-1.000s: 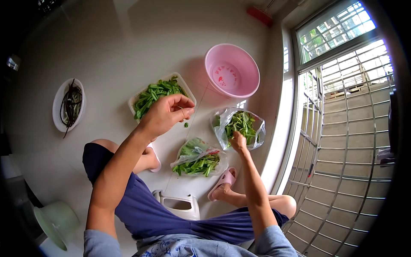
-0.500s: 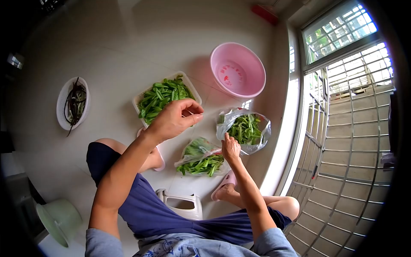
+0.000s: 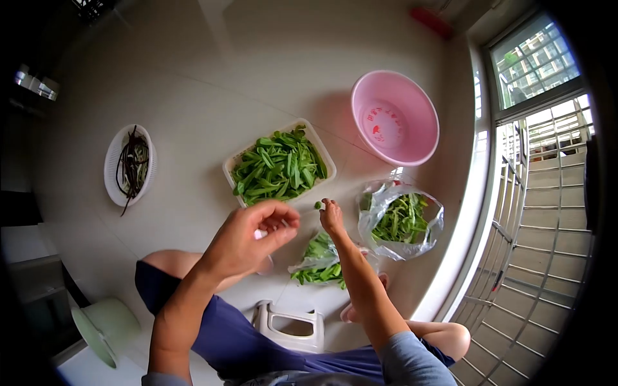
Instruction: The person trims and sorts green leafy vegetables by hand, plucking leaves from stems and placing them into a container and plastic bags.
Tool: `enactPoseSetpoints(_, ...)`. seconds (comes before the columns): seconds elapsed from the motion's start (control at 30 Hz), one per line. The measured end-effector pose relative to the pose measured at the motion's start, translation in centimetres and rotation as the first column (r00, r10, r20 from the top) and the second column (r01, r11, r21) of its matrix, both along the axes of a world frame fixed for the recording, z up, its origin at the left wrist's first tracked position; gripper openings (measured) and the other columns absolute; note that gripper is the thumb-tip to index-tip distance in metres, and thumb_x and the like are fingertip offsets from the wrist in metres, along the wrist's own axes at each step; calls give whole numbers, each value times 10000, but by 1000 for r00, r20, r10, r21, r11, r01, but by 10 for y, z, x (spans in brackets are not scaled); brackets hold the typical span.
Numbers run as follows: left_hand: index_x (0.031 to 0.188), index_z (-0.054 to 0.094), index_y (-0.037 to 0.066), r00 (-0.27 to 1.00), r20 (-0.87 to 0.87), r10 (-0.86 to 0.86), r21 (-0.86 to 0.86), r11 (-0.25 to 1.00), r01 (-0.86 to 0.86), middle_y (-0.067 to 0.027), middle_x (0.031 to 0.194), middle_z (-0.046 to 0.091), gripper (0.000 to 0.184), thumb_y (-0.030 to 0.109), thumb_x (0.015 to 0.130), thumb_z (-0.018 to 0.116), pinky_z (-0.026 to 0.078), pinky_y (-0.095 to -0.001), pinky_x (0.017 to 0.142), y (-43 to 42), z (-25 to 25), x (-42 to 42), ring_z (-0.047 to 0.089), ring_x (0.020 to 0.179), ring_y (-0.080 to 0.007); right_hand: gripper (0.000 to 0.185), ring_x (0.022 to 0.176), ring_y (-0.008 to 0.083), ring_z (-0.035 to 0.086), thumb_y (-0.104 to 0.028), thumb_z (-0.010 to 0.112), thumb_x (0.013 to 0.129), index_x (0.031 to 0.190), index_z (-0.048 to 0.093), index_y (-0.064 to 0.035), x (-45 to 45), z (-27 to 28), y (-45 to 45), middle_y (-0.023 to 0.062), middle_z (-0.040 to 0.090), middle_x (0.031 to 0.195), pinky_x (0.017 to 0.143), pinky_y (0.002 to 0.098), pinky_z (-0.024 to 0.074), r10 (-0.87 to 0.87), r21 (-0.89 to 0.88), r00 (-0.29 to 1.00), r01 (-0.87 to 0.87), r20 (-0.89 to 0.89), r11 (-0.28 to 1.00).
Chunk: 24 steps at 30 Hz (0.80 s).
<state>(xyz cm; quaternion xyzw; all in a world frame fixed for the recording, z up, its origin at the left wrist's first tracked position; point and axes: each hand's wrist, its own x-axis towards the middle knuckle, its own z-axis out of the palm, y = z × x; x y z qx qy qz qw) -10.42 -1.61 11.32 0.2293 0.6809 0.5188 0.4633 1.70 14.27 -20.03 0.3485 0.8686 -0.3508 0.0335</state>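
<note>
My left hand (image 3: 248, 233) hangs in the air in front of the basket of greens, fingers loosely curled and thumb apart. A pale spot shows in its gap; I cannot tell whether it is the background. My right hand (image 3: 332, 217) is pinched at the fingertips on a small green leaf piece (image 3: 318, 205), between the basket and the bags. Cut leafy greens (image 3: 280, 164) fill the rectangular plastic basket (image 3: 329, 156). An open plastic bag (image 3: 368, 230) of greens stands right of my right hand. Another bag of greens (image 3: 320, 273) lies partly behind my right forearm.
A pink basin (image 3: 399, 119) stands at the back right. A white oval basket (image 3: 151, 174) with long dark bean-like strands (image 3: 132, 164) sits left. A low plastic stool (image 3: 290, 331) is between my legs, a pale green bucket (image 3: 106, 328) lower left. A barred door (image 3: 515, 257) is right.
My right hand has left the edge of the open bag and moved toward the basket, with a green piece at its fingertips. My left hand has come down from over the basket. The view has shifted.
</note>
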Motion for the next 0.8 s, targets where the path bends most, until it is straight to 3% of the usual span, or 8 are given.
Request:
enactPoseSetpoints(0.03,880,532,-1,998,10,57,16,998,-57,-21,790,555,164,45,723,551,409,-194,627,-1,-1,-1,493,694,-62,217,806,344,500,-77,469,718,932,493,-53,-7,-9,0,173,497,898,677,405,415,14,33,1000,-14,-9,999)
enactPoseSetpoints(0.27,887,530,-5,999,-15,52,-13,999,-52,-39,813,559,180,29,711,554,419,-199,615,-3,-2,-10,510,701,-75,71,705,356,492,-29,415,693,741,468,-25,-10,-38,-14,169,498,780,608,415,399,-16,94,1000,16,-7,995)
enactPoseSetpoints(0.4,873,533,2,996,-54,71,18,997,-71,-42,791,563,187,6,687,553,413,-216,635,0,0,-4,504,688,-83,61,641,306,508,1,471,699,730,508,-36,6,59,-23,136,514,734,558,347,422,16,83,939,13,-344,996)
enactPoseSetpoints(0.47,863,530,1,996,-78,52,50,998,-48,-39,781,565,170,17,695,553,410,-212,633,3,5,2,504,678,-79,110,700,312,512,15,515,679,777,520,-34,29,115,-18,142,520,777,609,346,420,-130,27,846,168,-517,985)
enactPoseSetpoints(0.57,901,518,-1,994,-89,-60,42,997,64,-43,840,557,169,17,733,523,400,-213,706,9,15,11,503,771,-86,158,700,255,522,72,502,662,784,522,-26,73,161,17,120,525,779,602,308,433,-192,232,719,446,-669,864)
enactPoseSetpoints(0.67,891,521,1,982,-153,-111,118,985,129,-33,835,556,151,23,741,519,401,-206,704,21,16,19,501,763,-76,217,766,281,523,35,509,680,887,525,-28,113,140,72,128,520,882,658,322,432,-266,359,816,486,-514,797)
enactPoseSetpoints(0.73,882,516,-6,981,-150,-122,105,985,139,-27,824,554,141,28,745,523,406,-202,705,29,10,22,504,758,-72,213,817,263,538,1,498,710,914,553,-27,150,110,103,177,509,964,667,310,448,-269,583,947,319,-173,747)
enactPoseSetpoints(0.8,825,533,-10,973,-221,-69,201,973,115,-44,716,556,157,115,733,555,413,-213,601,35,-3,25,507,633,-80,197,756,252,554,-22,512,712,899,573,-31,168,134,117,166,549,886,645,292,452,-281,431,920,378,-273,819)
